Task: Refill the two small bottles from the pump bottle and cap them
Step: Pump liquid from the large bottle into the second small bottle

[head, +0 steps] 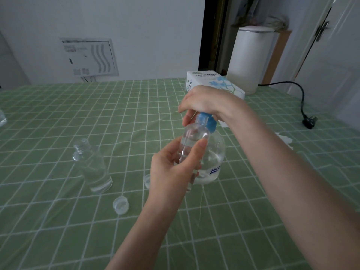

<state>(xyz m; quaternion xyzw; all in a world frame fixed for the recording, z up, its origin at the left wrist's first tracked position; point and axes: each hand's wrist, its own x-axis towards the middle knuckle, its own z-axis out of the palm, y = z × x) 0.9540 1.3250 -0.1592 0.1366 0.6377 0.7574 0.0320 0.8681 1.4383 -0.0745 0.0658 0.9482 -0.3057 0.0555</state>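
Note:
A clear pump bottle [213, 158] with a blue pump head [209, 121] stands at the table's middle. My right hand [204, 102] lies on top of the pump head, fingers curled down over it. My left hand [173, 168] grips a small clear bottle [191, 141], holding it up against the pump's spout. A second small clear bottle [91, 164] stands uncapped to the left. Two clear caps lie on the cloth: one cap [121, 205] in front, another cap [147, 181] partly hidden behind my left hand.
The table wears a green checked cloth [58, 221]. A tissue box [212, 80] and a white cylindrical appliance [251, 59] stand at the back right, with a black cord and plug [309, 121]. Crumpled tissue [284, 139] lies to the right. Some clear object [2, 117] shows at the left edge.

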